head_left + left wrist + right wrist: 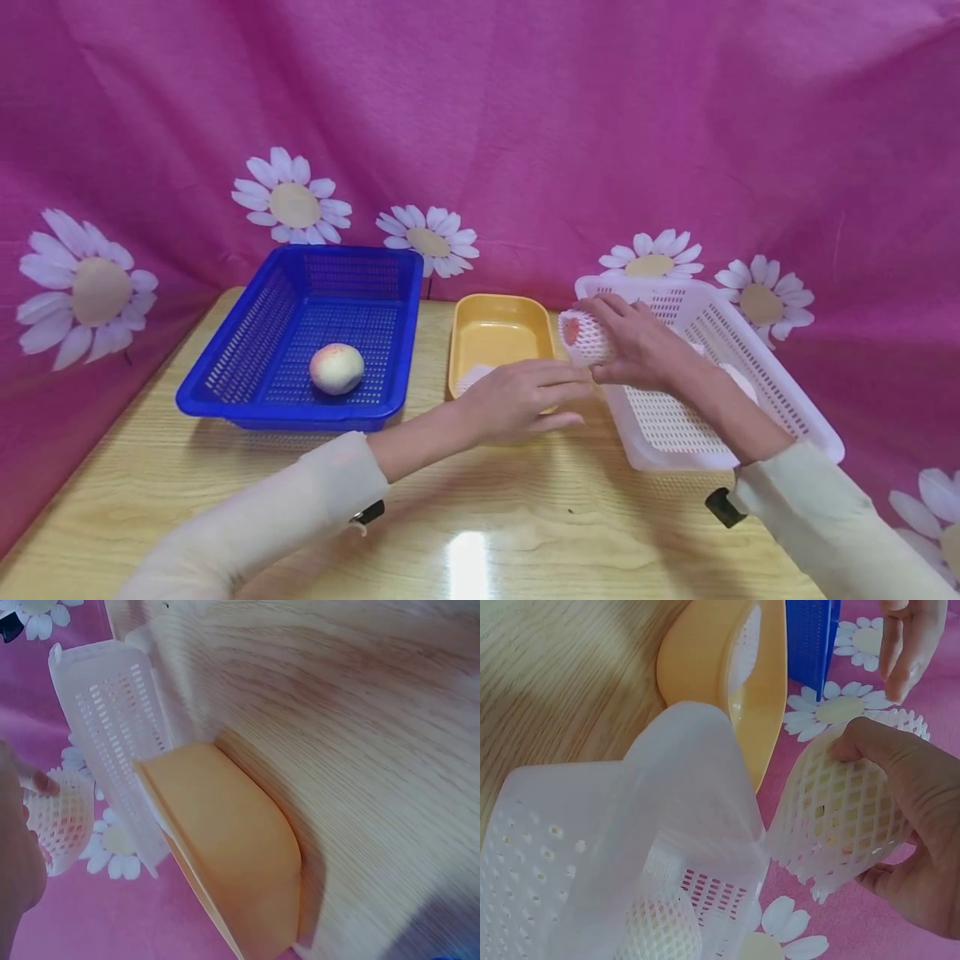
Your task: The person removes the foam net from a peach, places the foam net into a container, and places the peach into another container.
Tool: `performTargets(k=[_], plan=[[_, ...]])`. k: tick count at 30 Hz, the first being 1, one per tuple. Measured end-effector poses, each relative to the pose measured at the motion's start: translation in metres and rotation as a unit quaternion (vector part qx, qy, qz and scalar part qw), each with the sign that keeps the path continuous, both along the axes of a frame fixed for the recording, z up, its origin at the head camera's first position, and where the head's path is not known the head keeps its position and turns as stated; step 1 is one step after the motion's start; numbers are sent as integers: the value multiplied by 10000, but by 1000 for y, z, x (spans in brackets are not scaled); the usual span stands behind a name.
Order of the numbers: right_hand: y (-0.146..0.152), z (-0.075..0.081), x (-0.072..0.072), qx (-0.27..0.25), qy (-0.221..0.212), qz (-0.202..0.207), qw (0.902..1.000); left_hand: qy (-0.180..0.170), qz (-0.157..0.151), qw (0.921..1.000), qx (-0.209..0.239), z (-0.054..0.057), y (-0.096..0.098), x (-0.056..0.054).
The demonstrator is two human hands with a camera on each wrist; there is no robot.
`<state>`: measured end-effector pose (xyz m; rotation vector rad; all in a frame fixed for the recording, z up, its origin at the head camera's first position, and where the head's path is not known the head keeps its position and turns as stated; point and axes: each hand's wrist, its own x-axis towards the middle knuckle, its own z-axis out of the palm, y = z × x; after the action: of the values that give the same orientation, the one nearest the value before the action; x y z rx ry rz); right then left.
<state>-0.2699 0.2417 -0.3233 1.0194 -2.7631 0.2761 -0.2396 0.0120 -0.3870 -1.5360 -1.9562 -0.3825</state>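
In the head view my right hand (pixel 647 348) grips a peach in a white foam net (pixel 583 337), held above the near-left rim of the white basket (pixel 671 458). The right wrist view shows my thumb and fingers around the netted peach (pixel 847 806). My left hand (pixel 521 400) hovers over the front of the yellow tray (pixel 501 321), its fingers extended toward the peach but apart from it. White foam netting (pixel 472 377) lies in the tray, partly hidden behind that hand. One bare peach (pixel 337 369) sits in the blue basket (pixel 292 410).
Another fruit in a foam net (pixel 660 930) lies inside the white basket. From left to right, the blue basket, yellow tray and white basket stand on a wooden table (pixel 525 517). Behind them hangs a pink cloth (pixel 510 125) with daisies.
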Motion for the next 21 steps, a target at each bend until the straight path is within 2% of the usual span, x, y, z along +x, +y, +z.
performTargets(k=[10,15,21], plan=[[-8,-1,2,-58,44,72,9999,272,300,9982,446,1,-18,-1],[-14,-2,4,-59,-24,74,10000,260,411,9966,670,2,-26,-4],[-21,-4,6,-143,44,324,9994,317,430,9943,927,3,-32,-5]])
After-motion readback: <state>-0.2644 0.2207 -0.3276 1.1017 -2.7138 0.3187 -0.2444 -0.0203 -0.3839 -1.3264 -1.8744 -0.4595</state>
